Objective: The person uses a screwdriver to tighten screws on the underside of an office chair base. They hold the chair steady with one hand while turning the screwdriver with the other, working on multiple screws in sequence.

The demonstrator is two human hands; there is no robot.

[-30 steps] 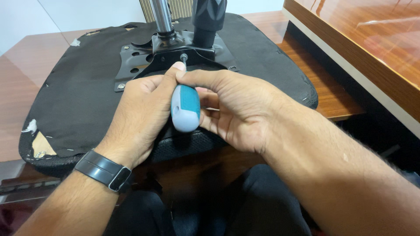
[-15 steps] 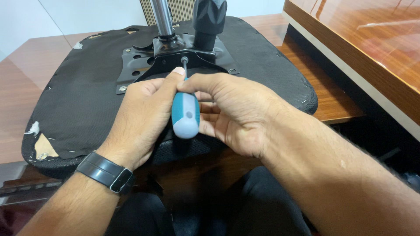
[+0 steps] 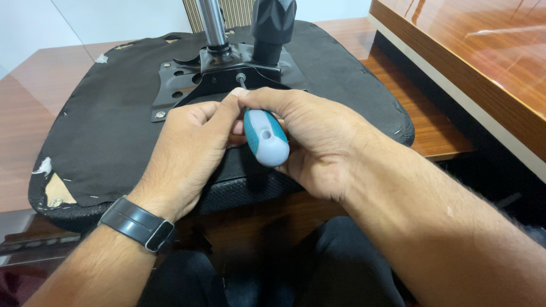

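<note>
**Screwdriver on the chair plate**

We see a screwdriver (image 3: 264, 136) with a stubby handle, teal along its upper part and white at the rounded butt, where a small round hole shows. Its thin metal shaft runs up and away from the handle and ends at a screw (image 3: 241, 76) on the black metal plate (image 3: 182, 85) fixed to the underside of an upturned chair seat (image 3: 108, 136).

The right hand (image 3: 318, 139) is clenched about the handle: the palm and curled fingers wrap its right side, and the thumb lies over the top, pointing toward the shaft. The left hand (image 3: 190, 148) closes in from the other side, its fingertips pinching the front of the handle where the shaft begins, so the two hands touch over the tool. The butt of the handle sticks out between them, toward us. A dark watch (image 3: 136, 223) sits on the left wrist.

The seat lies just beyond the hands, covered in black fabric that is torn at its near-left corner, left of the left wrist. Beyond the fingertips a chrome column (image 3: 212, 25) and a black knob (image 3: 273, 23) rise from the plate. The seat rests on a brown wooden worktop (image 3: 34, 113); to the right of the right forearm runs the edge of a glossy wooden desk (image 3: 472, 62).
</note>
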